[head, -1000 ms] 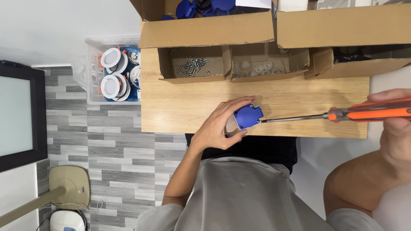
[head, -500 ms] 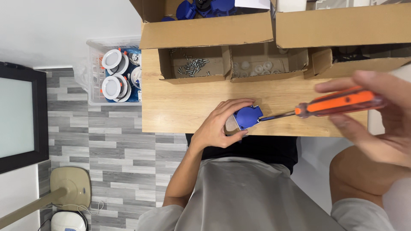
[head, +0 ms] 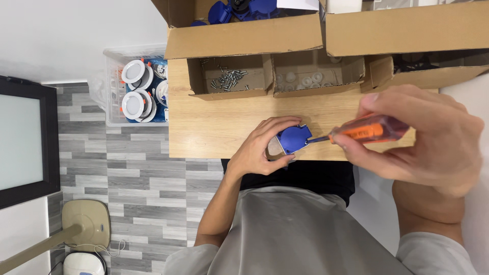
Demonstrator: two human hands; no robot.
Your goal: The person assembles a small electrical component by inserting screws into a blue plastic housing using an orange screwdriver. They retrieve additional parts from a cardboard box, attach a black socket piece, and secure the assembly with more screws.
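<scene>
At the centre of the frame, on the light wooden tabletop (head: 214, 132), the left hand (head: 262, 147) curls its fingers around a small blue plastic plug housing (head: 294, 138). From the right, the right hand (head: 423, 140) grips an orange-handled screwdriver (head: 369, 130), its tip touching the housing. Above sits a small open cardboard tray of metal screws (head: 229, 79).

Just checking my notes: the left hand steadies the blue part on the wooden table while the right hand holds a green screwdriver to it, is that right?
Nearly. The screwdriver is orange, not green, as the head view shows. The rest stands: the left hand steadies the blue part on the wooden table, and the right hand holds the screwdriver to it.
</scene>
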